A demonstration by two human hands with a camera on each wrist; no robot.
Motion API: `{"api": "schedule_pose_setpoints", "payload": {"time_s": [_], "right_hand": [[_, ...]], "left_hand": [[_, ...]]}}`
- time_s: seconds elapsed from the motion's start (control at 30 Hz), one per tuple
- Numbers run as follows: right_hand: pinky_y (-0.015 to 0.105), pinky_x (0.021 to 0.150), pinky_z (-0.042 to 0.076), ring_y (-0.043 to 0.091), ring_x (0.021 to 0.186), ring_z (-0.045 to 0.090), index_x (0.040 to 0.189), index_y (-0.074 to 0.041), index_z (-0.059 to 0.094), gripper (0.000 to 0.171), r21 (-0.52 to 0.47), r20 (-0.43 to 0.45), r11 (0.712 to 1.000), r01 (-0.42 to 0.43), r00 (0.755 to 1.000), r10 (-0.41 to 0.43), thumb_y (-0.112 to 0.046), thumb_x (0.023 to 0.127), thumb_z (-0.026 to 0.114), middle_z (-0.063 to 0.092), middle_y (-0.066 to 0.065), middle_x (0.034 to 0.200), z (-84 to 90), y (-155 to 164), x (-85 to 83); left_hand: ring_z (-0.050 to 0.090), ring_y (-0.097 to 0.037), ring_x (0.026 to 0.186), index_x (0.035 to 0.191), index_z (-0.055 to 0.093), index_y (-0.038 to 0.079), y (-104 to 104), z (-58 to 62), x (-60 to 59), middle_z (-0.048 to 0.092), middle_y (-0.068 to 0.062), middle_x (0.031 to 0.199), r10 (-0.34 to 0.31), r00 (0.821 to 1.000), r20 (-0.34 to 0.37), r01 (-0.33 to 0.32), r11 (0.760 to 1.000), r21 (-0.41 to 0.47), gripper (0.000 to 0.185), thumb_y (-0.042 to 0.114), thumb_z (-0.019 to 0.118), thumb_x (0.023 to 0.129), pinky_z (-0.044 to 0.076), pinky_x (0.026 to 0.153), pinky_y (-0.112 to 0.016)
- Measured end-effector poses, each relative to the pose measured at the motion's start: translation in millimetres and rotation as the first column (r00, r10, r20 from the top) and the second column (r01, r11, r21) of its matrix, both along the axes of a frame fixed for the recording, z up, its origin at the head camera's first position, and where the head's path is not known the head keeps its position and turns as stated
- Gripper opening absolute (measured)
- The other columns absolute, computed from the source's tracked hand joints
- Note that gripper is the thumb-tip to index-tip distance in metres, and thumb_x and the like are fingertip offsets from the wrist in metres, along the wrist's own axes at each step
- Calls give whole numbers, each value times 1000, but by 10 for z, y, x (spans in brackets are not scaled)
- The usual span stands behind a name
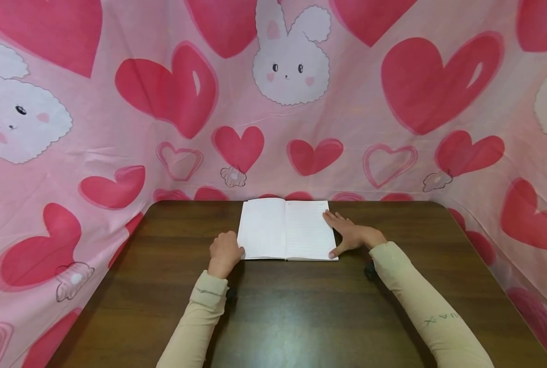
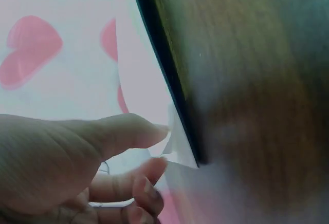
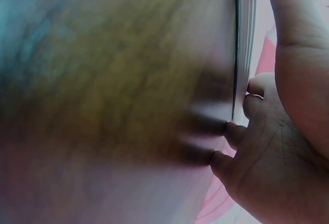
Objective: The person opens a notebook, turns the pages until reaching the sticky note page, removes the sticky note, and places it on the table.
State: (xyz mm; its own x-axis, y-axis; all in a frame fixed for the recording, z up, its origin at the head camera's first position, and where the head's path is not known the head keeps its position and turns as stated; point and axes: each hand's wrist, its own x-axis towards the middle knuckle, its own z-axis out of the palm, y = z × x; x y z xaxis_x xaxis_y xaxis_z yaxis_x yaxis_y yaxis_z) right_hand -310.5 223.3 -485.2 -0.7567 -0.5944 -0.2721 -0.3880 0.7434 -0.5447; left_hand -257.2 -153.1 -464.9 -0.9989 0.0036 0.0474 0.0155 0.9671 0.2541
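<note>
An open notebook [image 1: 285, 227] with white lined pages lies flat at the far middle of a dark wooden table [image 1: 301, 306]. My left hand [image 1: 225, 250] sits curled at the book's lower left corner. In the left wrist view its thumb and forefinger [image 2: 163, 147] pinch that corner of the notebook [image 2: 180, 151]. My right hand [image 1: 351, 235] rests on the right page with straight, spread fingers and the thumb at the lower right corner. In the right wrist view the stacked page edges of the notebook [image 3: 245, 39] stand beside that hand [image 3: 267, 147].
A pink cloth [image 1: 301, 128] printed with red hearts and white rabbits hangs around the table on the far, left and right sides. Bare dark wood [image 1: 296, 322] stretches from the book to the near edge. Both sleeves are cream.
</note>
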Motion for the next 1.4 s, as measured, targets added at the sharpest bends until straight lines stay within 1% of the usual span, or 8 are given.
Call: {"api": "schedule_pose_setpoints", "payload": {"time_s": [0.13, 0.23, 0.3, 0.37, 0.5, 0.6, 0.9, 1.4], "right_hand": [[70, 118, 0, 50, 153, -8, 161, 3, -2, 132, -1, -5, 1000, -2, 1000, 2, -50, 77, 85, -9, 24, 168, 9, 10, 2], [71, 117, 0, 51, 152, -9, 161, 4, -2, 132, -15, -6, 1000, -13, 1000, 13, -51, 77, 85, -9, 26, 168, 14, 19, 5], [72, 117, -1, 52, 152, -9, 160, 4, -3, 133, -23, -3, 1000, -16, 1000, 16, -52, 77, 85, -9, 26, 168, 10, 22, 0], [72, 116, -1, 52, 152, -9, 160, 4, -2, 134, -34, 1, 999, -17, 1000, 17, -52, 76, 85, -9, 26, 168, 3, 20, -4], [72, 117, -1, 51, 152, -8, 161, 2, -2, 135, -26, -5, 999, -24, 1000, 24, -57, 76, 83, -9, 25, 168, -25, 25, -7], [69, 119, -1, 48, 154, -9, 162, -1, -4, 136, -8, -10, 1000, -23, 1000, 23, -62, 75, 81, -10, 21, 169, -50, 35, -11], [71, 117, -1, 51, 153, -8, 161, 3, -1, 134, -28, -16, 999, -23, 1000, 22, -57, 76, 83, -8, 25, 168, -11, 35, 1], [70, 118, 1, 50, 153, -7, 160, 4, -1, 130, 8, 7, 1000, 9, 1000, -9, -44, 78, 87, -7, 25, 168, 26, -16, 13]], "left_hand": [[62, -42, 90, 84, 67, -5, 128, 3, -10, 63, -27, 91, -84, 970, -228, 42, 982, -183, 23, 16, 76, 83, 51, 85, -52], [56, -45, 113, 95, 68, -4, 260, 25, -40, 60, -29, 110, -189, 936, -297, 114, 961, -253, 28, 19, 77, 83, 42, 102, -58], [51, -44, 125, 106, 69, -1, 351, 39, -87, 59, -29, 125, -275, 925, -262, 201, 939, -278, 33, 25, 76, 87, 38, 108, -60], [46, -43, 136, 122, 67, 2, 438, 49, -140, 54, -27, 141, -362, 917, -165, 310, 910, -275, 40, 30, 71, 93, 36, 112, -59], [32, -38, 150, 148, 52, 11, 578, 39, -270, 37, -19, 161, -481, 876, 27, 476, 855, -207, 51, 36, 55, 104, 28, 119, -58], [27, -36, 153, 154, 45, 13, 642, 18, -354, 32, -16, 164, -495, 866, 77, 500, 850, -165, 55, 38, 50, 106, 24, 121, -57], [21, -36, 155, 158, 39, 17, 649, -82, -536, 25, -14, 168, -486, 866, 116, 499, 856, -137, 56, 39, 48, 107, 19, 122, -59], [7, -42, 156, 164, 23, 21, 479, -120, -571, 10, -17, 170, -449, 853, 266, 452, 890, 53, 64, 43, 44, 108, 9, 123, -63]]}}
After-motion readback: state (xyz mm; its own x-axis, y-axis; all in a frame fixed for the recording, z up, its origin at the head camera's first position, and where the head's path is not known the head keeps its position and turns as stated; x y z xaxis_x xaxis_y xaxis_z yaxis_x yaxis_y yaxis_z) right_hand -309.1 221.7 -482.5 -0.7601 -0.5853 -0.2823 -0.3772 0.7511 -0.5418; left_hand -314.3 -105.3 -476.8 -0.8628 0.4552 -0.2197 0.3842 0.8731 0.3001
